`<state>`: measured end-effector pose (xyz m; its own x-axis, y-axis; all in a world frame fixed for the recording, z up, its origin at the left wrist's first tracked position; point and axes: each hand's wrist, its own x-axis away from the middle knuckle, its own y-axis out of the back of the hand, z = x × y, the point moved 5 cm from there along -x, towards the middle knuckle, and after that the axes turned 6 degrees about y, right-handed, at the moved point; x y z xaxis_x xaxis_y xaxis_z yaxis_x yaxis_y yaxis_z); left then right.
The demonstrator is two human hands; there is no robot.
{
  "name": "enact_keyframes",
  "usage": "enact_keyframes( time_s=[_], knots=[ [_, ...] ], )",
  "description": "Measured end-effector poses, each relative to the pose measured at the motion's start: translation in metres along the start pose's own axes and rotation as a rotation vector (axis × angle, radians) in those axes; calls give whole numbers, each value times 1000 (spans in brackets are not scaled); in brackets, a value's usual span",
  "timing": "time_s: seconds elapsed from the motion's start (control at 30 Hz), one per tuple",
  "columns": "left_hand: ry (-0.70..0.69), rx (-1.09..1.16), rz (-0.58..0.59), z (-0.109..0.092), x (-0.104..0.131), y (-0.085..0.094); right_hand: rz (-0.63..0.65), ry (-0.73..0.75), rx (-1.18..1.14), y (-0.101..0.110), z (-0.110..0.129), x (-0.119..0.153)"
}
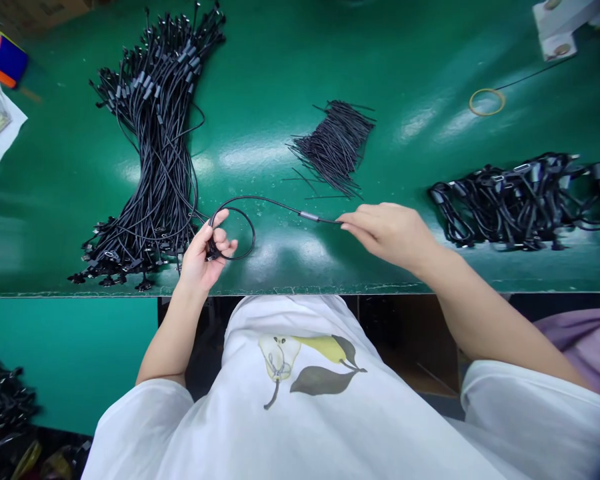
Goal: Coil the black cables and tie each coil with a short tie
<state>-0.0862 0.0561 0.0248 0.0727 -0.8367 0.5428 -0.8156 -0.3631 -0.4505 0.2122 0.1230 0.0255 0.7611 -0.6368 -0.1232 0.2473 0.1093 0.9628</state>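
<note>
**Black cable held in a loop by the tabletop's near edge**

From where I stand, the cable spans the two hands, just in from the middle of the tabletop's near edge. The left hand has it between thumb and forefinger, closed on the loop, while its other fingers curl loosely, half open. The right hand pinches the far end, thumb and fingertips pressed together; I can't see whether a plug is tucked inside. A grey sleeve sits on the cable just beside those fingertips.

A thick bundle of straight cables lies left of the left hand, its lower plugs close to the near edge. Beyond the held cable, farther from that edge, is a pile of short black strips. Towards the tabletop's right side, coiled cables lie in a row, with a yellow ring farther back.
</note>
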Motion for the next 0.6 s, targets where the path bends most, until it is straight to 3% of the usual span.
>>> enact_keyframes(
  time_s=[0.13,0.2,0.3,0.4,0.6],
  knots=[
    [-70,-207,95,19,-1,-17,305,222,-70,-16,56,-15],
    [-132,-372,182,30,2,-29,367,363,-207,-12,85,-24],
    [-220,-648,241,39,11,-40,236,415,-365,11,102,-40],
    [-210,-677,232,38,14,-39,142,372,-438,26,102,-49],
    [-76,-630,405,41,17,-44,25,156,-703,18,84,-62]
  ],
)
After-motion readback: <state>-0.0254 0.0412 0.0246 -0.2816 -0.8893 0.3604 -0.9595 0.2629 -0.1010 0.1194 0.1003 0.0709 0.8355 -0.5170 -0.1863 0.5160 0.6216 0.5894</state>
